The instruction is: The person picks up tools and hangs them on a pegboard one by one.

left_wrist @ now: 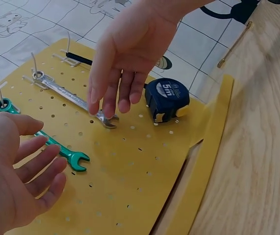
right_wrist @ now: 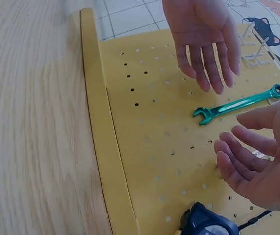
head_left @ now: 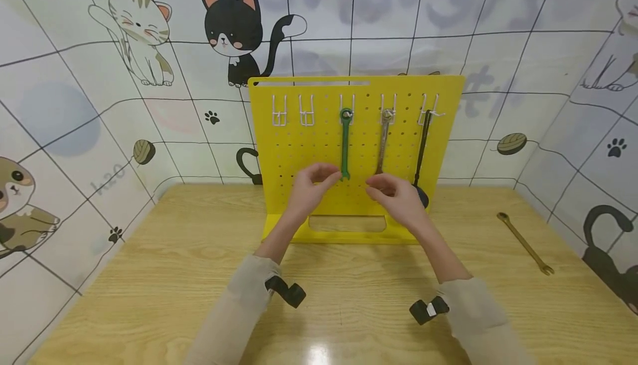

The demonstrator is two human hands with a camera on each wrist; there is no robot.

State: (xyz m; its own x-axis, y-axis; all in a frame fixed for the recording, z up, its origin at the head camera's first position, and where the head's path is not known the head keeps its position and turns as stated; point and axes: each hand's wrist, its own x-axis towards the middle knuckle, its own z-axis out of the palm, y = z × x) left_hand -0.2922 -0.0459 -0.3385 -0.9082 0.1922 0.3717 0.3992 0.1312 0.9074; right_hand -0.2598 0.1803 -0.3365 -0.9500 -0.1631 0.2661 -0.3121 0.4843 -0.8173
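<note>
A green combination wrench (head_left: 345, 146) hangs by its ring end from a hook on a yellow pegboard (head_left: 324, 201). My left hand (head_left: 310, 186) is beside its lower open end, fingers loosely bent and holding nothing. To the right hangs a silver wrench (left_wrist: 67, 94), its lower end partly behind my right hand (head_left: 400, 198) in the head view. That hand also grips nothing, with its fingers relaxed in front of the board. A dark blue tape measure (left_wrist: 167, 100) marked 5m hangs by a black strap (head_left: 422, 152) from the rightmost hook, partly hidden by the right hand in the head view.
Two white wire hooks (head_left: 279, 116) at the board's left carry nothing. A brass-coloured wrench (head_left: 525, 244) lies on the wooden table (head_left: 199, 276) at the right. Behind the board stands a tiled-pattern wall (head_left: 329, 21) with cartoon cats.
</note>
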